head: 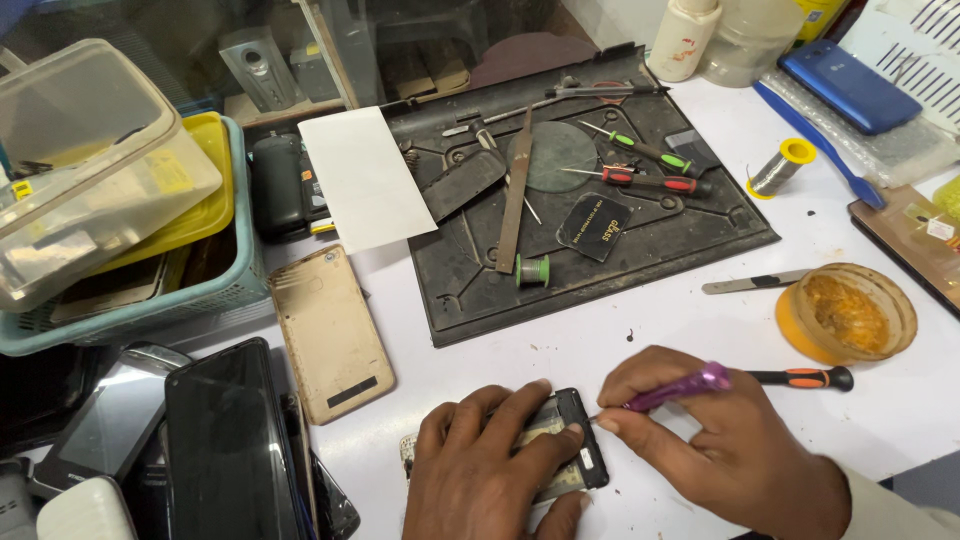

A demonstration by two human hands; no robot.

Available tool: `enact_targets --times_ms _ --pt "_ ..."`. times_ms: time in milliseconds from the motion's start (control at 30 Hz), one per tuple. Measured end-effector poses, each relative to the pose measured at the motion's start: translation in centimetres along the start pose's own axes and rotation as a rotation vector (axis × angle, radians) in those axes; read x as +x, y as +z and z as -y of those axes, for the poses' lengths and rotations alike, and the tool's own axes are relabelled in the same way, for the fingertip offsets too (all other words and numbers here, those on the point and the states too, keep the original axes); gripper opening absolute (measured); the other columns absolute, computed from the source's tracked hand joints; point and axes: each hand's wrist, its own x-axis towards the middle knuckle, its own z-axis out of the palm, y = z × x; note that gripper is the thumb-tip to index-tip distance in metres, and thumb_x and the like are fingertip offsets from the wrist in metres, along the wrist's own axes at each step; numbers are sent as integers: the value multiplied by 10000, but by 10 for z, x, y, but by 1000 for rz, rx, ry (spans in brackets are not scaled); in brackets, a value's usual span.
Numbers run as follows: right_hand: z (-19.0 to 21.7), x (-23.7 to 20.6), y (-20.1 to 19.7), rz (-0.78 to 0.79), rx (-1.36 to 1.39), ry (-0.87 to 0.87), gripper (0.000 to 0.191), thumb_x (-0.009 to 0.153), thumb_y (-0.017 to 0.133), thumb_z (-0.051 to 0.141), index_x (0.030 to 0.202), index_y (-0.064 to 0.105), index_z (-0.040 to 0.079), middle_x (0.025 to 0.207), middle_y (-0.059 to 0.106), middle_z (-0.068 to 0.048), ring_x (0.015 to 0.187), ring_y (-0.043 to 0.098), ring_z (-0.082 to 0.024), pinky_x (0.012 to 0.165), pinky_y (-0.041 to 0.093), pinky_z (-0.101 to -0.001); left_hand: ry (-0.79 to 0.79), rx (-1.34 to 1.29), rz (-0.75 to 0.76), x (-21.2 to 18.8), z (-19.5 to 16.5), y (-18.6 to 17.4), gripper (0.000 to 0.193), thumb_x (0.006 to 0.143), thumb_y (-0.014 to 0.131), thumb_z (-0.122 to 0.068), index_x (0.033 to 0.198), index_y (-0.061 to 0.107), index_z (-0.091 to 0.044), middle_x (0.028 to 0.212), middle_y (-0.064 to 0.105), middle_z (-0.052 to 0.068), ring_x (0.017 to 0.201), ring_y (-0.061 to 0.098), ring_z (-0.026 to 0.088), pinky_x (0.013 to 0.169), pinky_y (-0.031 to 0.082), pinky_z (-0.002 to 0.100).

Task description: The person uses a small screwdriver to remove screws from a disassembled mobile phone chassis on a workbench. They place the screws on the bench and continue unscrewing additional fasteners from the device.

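Observation:
My left hand (490,455) presses down on a small opened phone (577,445) lying on the white table near the front edge, covering most of it. My right hand (705,430) grips a purple-handled screwdriver (680,388), its tip at the phone's upper right corner. An orange-and-black screwdriver (805,378) lies just behind my right hand.
A black work mat (590,255) holds screwdrivers, a metal file and a green spool. A gold phone back (330,335) and dark phones (228,440) lie at left, by a teal basket (130,310). A yellow paste tin (848,312), solder spool (780,168) and blue phone (850,85) sit at right.

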Motion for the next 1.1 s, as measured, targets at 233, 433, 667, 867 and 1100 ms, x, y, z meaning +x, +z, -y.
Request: enact_targets --times_ms 233,433,667,867,1100 --pt "13 38 -11 18 -263 -45 170 875 749 190 922 703 33 787 726 -56 681 727 -147 619 560 -286 49 146 -164 22 -16 -17 396 720 780 -214 1098 757 -98 1269 658 163 1164 574 350 943 383 531" --pt "18 51 -20 55 -152 40 214 863 758 225 925 696 30 763 720 -69 644 710 -146 555 555 -299 26 170 -160 34 -39 -29 385 650 799 -203 1014 758 -84 1243 659 168 1110 564 366 892 384 514" --pt "17 43 -14 80 -268 -135 221 880 756 242 881 698 29 715 670 -63 588 663 -148 530 511 -320 104 186 -436 34 -38 -59 302 765 752 -124 1062 734 -72 940 734 120 860 695 326 732 519 486" --pt "-5 50 12 100 -292 -31 249 847 778 260 779 682 41 608 653 -67 494 599 -161 461 453 -345 292 -253 -909 120 1 -119 61 894 651 -64 923 681 -19 839 740 72 745 690 126 698 564 263" --pt "-17 46 12 71 -307 -147 191 843 771 190 887 702 18 656 684 -79 517 646 -169 492 502 -337 -61 -406 -463 79 -9 -32 360 657 773 -148 988 706 -23 854 714 45 703 644 107 605 540 261"
